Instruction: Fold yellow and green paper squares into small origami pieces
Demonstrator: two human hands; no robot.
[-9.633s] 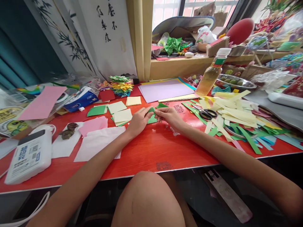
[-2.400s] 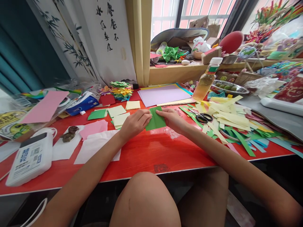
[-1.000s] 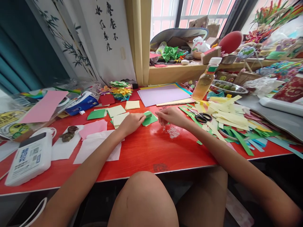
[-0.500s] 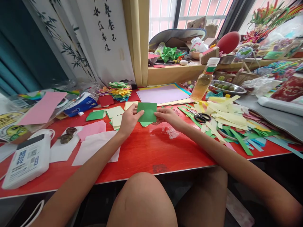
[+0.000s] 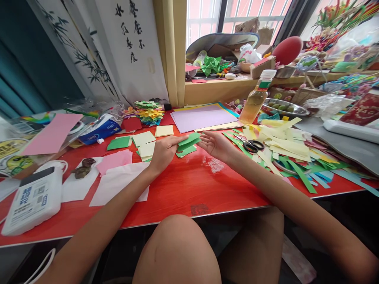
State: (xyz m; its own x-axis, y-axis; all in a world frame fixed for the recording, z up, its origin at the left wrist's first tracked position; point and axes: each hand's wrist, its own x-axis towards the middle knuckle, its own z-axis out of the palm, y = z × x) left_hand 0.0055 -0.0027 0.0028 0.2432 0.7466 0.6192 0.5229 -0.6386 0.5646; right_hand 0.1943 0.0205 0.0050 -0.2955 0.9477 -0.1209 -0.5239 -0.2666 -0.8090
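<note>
Green paper is in the left hand, pinched at its left edge, tilted, up off the red table. Right hand is just off the paper's right edge, fingers loosely spread, palm partly showing. View's poor there, so can't tell if a fingertip touches the edge.

Second green piece lies on the table right below the held one.

Left of the hands: two pale cream squares, nearer one just beside the left hand. Small cream stack behind it. Green square further left, then pink paper overlapping a white sheet. Two brown lumps sit on another white piece. White device with dark top strip at the table's left end.

Behind: multicolour stack of folded paper, lilac sheet on top of a yellow one and others.

Right: black-handled scissors, nearest tool to the right hand. Loose heap of cut strips, mostly cream, green, blue. Bottle of amber liquid with white cap stands behind the heap, appearing slanted. Metal bowl with green round items next to it.
</note>
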